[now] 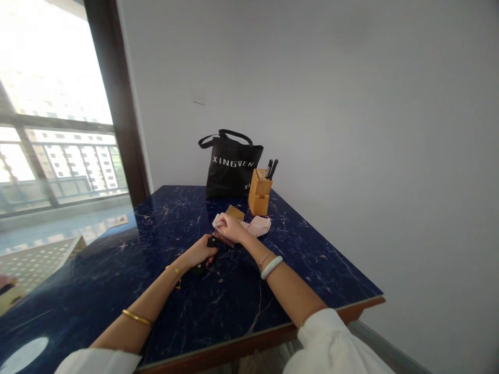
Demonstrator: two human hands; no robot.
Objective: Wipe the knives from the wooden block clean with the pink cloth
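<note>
My left hand (200, 252) is wrapped round the black riveted handle of a knife (212, 241), held low over the near middle of the table. The blade points away to the right, and the cloth and fingers cover most of it. In my right hand (231, 228) is a pale pink cloth (258, 226), pinched against the blade, with its loose end trailing to the right. Below the left hand there is another dark riveted shape (200, 268); I cannot tell whether it is a second handle or a reflection. Just beyond the right hand shows a flat brown piece (235, 212).
A wooden knife block (260, 193) with two black-handled tools stands behind the cloth. Behind it, a black tote bag (232, 174) rests against the wall. The glossy blue table (163, 213) has a wooden edge. At left are a window and a perforated pale surface (47, 265).
</note>
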